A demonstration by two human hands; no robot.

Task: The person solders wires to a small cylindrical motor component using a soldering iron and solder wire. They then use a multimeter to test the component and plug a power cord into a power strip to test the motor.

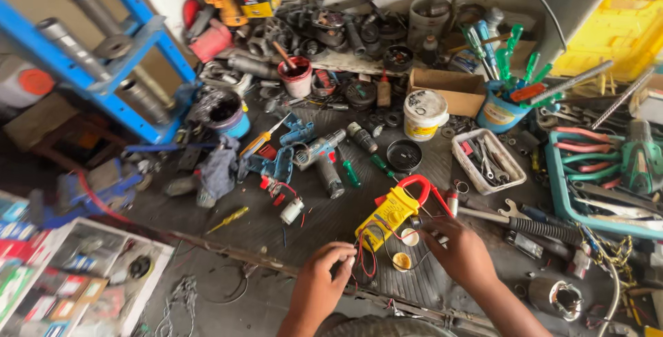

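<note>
Left hand (321,283) pinching thin wires, right hand (461,253) curled over leads beside yellow clamp meter (388,215) on bench centre, white tray (488,161) holding bits, blue tub (498,112) of green-handled screwdrivers, clutter crowding every edge.

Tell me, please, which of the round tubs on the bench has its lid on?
The white tub with the yellow label, by the cardboard box, is closed by a white lid. The blue tub holds screwdrivers, and the red-rimmed tub stands open.

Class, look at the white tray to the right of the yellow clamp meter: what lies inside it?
Inside the white tray lies a heap of small metal hand tools, some with red parts. The tray's floor beneath them is covered, so anything lower cannot be seen.
</note>
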